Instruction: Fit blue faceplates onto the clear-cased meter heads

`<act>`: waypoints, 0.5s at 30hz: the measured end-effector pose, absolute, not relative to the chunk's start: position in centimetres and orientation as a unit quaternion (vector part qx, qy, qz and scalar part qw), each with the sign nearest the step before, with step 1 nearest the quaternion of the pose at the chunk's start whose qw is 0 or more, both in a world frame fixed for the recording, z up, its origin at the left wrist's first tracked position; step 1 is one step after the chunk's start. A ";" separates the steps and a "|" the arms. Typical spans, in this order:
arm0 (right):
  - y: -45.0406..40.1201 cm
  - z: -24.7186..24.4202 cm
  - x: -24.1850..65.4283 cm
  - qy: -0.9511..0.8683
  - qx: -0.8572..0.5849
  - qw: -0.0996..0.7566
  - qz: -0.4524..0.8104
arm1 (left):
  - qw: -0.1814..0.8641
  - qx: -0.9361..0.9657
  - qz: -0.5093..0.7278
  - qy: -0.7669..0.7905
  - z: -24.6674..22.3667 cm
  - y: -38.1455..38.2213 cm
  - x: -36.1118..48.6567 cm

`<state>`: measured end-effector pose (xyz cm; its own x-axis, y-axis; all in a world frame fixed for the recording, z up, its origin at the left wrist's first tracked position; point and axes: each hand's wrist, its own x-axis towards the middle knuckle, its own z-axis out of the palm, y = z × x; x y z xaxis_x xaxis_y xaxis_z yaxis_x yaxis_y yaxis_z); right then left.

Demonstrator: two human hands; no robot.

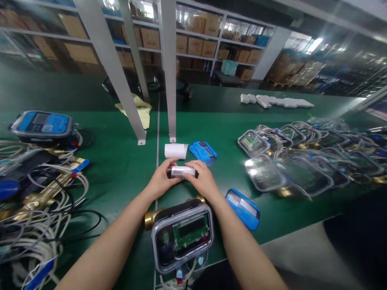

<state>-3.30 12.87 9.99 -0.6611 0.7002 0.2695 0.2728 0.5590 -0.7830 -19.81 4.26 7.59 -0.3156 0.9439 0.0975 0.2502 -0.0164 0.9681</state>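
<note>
A small white label roll [181,172], with dark print at its left end, is held between both hands just above the green bench. My left hand [161,178] grips its left end, fingers and thumb curled round it. On the other end my right hand [204,179] is closed in the same way. Right behind lies a curled white paper sheet [175,151]. Beside that are stacked blue face plates [203,152]. Between my forearms sits a meter [183,235] with a clear-lidded housing, a visible green circuit board and brass pipe ends.
A single blue plate [243,208] lies right of my right forearm. Meters with coiled cables [290,161] crowd the right side. More meters, brass fittings and cables [45,193] fill the left. Metal posts [169,72] rise behind my hands, near a yellow cloth [142,112].
</note>
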 end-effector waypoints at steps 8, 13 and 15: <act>12.8 10.3 -4.3 -0.833 -0.281 0.319 0.354 | 0.371 0.466 0.533 0.601 8.3 4.3 -20.0; 13.0 10.1 -4.4 -0.832 -0.292 0.315 0.350 | 0.401 0.462 0.516 0.600 8.3 4.4 -20.1; 13.0 10.0 -4.5 -0.835 -0.294 0.312 0.344 | 0.420 0.457 0.499 0.605 8.1 4.7 -20.1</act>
<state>-4.45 12.98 9.99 -0.6323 0.7058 0.3194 0.2764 0.5907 -0.7581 -20.09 4.73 8.11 -0.2296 0.9719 -0.0512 0.1341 0.0836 0.9874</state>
